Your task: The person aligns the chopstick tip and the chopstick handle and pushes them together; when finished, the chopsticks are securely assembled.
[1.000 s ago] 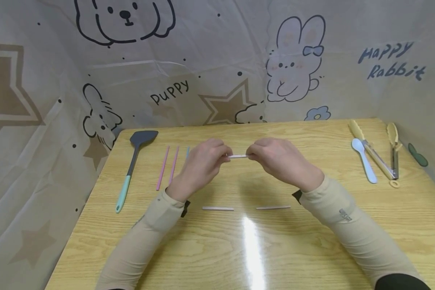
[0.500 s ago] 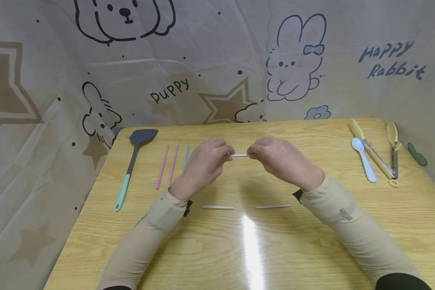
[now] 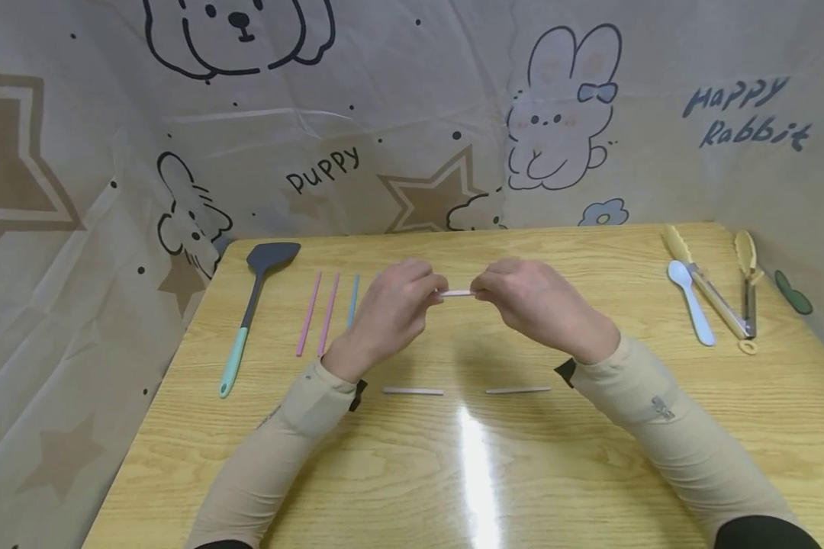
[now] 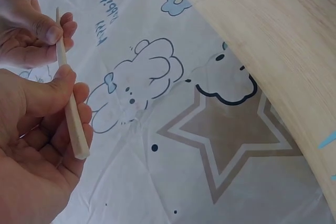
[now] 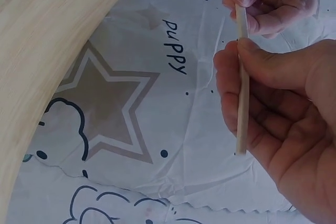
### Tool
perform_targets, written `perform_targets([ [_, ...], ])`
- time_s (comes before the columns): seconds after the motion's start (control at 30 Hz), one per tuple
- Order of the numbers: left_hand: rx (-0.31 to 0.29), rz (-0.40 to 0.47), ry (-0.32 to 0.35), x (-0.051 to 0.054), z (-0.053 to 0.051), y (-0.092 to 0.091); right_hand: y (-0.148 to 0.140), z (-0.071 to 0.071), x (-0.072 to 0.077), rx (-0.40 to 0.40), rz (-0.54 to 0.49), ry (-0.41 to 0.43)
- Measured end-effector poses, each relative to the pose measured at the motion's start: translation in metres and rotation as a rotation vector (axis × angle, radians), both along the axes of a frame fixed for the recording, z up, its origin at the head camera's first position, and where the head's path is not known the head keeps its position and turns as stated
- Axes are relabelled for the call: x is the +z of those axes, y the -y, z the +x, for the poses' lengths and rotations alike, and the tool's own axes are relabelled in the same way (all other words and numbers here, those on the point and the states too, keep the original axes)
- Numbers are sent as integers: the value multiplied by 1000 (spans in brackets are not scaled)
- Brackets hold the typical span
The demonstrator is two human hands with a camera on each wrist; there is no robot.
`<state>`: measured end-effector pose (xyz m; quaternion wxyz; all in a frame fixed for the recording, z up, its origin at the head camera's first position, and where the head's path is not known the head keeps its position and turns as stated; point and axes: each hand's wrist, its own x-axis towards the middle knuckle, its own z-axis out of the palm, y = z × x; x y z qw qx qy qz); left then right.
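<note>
A thin, straight, pale wooden stick (image 3: 457,293) is raised above the table, lying crosswise between my hands. Thumb and fingers of my left hand (image 3: 397,305) pinch one side of it, and my right hand (image 3: 539,301) pinches the other. In the left wrist view the stick (image 4: 73,116) looks unbroken and squared at its near end, which extends past my left thumb. From the right wrist, the stick's other end (image 5: 242,124) runs across the curled fingers. Two short pale sticks, a left one (image 3: 413,392) and a right one (image 3: 518,390), lie on the table below my hands.
Left of my hands lie pink sticks (image 3: 309,314) and a blue stick (image 3: 353,301), partly hidden by the left hand. A spatula (image 3: 250,305) lies at the far left. A light-blue spoon (image 3: 692,305) and tongs (image 3: 714,293) lie at the right of the table (image 3: 384,473).
Both hands have shifted very slightly to the right, the left a little more, so less stick shows between them. More of the blue stick is uncovered. Both pinches persist.
</note>
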<state>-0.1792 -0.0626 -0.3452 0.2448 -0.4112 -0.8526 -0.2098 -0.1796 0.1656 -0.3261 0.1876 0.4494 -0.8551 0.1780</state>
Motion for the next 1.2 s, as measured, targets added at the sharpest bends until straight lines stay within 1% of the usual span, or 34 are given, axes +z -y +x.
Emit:
perform_targets([
  [0.13,-7,-2,-15,-2,1,0,1,1,-2,6,-14,1],
  [0.33,1,-8,-37,-4,2,0,3,1,-4,21,-30,0],
  [0.53,3,-9,-25,-7,3,2,4,2,-4,20,-2,13],
  [0.73,9,-38,-6,-5,4,4,3,0,-5,6,28,-25],
  [0.87,-16,-70,23,-6,6,2,5,1,-7,10,56,-53],
  [0.97,-23,-101,50,-6,9,0,7,1,-9,18,75,-76],
  [1.03,-13,-124,72,-5,10,-2,9,2,-10,16,88,-88],
  [1.2,17,-163,155,0,12,-7,10,1,-11,18,115,-119],
])
